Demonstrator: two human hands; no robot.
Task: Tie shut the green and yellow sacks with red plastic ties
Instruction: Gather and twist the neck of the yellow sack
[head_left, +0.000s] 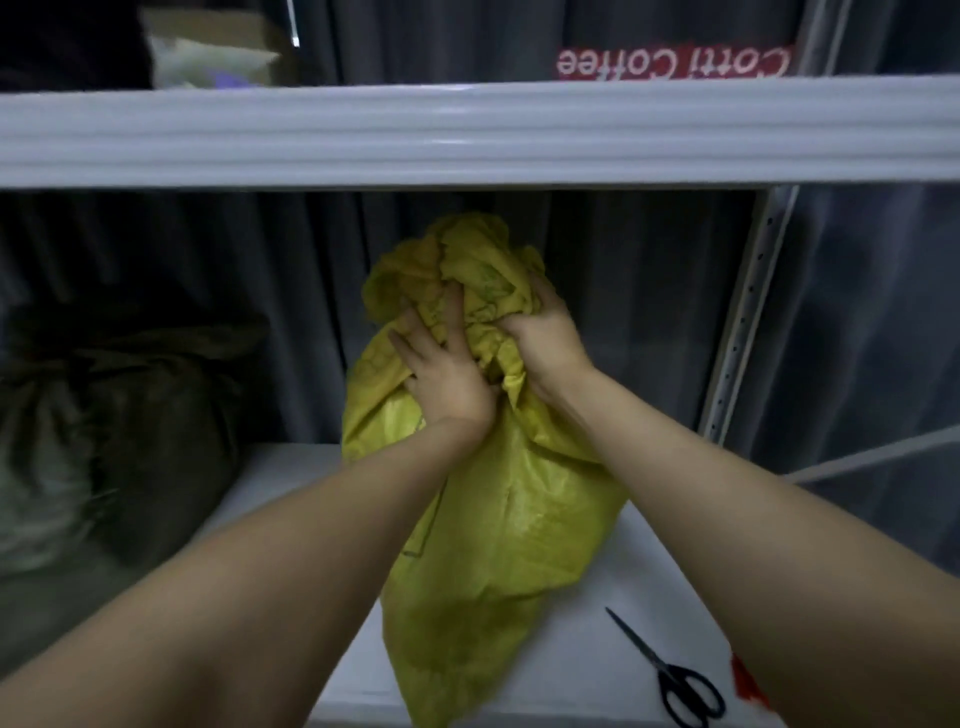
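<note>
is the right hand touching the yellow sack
Touching. The head view shows the right hand with fingers curled round the bunched neck of the yellow sack, with no gap between them.

Left hand (448, 385), right hand (546, 347) around sack (506, 525)

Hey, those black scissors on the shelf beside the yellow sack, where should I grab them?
By the handle loops, from above at the shelf's near edge. The scissors lie flat and closed on the white shelf, loops toward you, blades pointing away toward the yellow sack. The right hand is nearer, but it now grips the sack's neck.
</note>
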